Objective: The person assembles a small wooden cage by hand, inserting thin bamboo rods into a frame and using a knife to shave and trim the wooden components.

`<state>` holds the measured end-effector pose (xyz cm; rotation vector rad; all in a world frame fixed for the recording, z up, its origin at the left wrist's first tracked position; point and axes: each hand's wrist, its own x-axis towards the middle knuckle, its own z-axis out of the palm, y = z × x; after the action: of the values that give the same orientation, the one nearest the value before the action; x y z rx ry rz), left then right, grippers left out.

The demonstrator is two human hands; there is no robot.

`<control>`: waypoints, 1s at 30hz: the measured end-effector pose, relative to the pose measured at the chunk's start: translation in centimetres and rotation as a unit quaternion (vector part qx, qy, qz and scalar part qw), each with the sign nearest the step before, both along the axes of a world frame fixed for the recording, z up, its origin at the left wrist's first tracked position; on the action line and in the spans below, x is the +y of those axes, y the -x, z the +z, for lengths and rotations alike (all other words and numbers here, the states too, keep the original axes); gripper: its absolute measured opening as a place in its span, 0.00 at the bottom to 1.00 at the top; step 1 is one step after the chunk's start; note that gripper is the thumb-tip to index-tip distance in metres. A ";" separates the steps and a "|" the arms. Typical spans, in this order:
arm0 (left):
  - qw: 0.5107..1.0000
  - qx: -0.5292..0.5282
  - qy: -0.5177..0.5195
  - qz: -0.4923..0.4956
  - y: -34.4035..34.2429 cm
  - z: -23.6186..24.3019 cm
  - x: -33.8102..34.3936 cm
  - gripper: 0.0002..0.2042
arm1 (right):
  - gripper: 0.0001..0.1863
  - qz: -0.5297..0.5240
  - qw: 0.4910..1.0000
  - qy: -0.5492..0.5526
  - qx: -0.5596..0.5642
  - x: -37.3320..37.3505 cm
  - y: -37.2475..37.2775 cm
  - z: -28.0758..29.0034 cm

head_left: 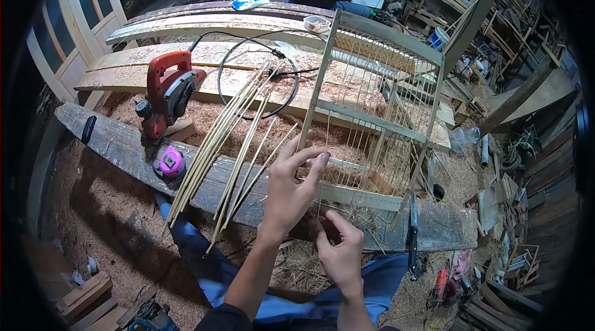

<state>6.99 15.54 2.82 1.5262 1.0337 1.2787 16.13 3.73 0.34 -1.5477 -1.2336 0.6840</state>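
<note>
The person's left hand [290, 185] is pinching a thin stick [320, 198] in its grip, just by the seven o'clock corner of a slatted wooden frame [372, 122] that is leaning over the counter [124, 142]. Below, toward five o'clock, the right hand [341, 247] is pressing its grip onto the stick's lower end. Loose sticks [211, 148] are lying at ten o'clock, a red planer [166, 86] is sitting beyond them, and a black-handled knife [413, 241] is resting at three o'clock.
</note>
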 end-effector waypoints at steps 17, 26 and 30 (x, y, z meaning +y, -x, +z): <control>1.000 0.019 -0.015 0.003 0.2 0.0 0.0 0.10 | 0.11 0.006 1.000 0.004 -0.005 0.3 0.2 0.3; 0.999 0.030 -0.034 0.009 0.0 -0.2 0.1 0.11 | 0.11 0.012 1.000 -0.001 -0.005 0.3 0.0 -0.1; 0.998 0.031 -0.046 0.015 -0.1 -0.4 0.2 0.10 | 0.11 0.010 1.000 0.003 -0.014 0.3 0.0 0.0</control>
<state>7.05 15.78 2.46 1.6351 1.0545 1.3231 16.11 4.08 0.37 -1.5575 -1.2701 0.6815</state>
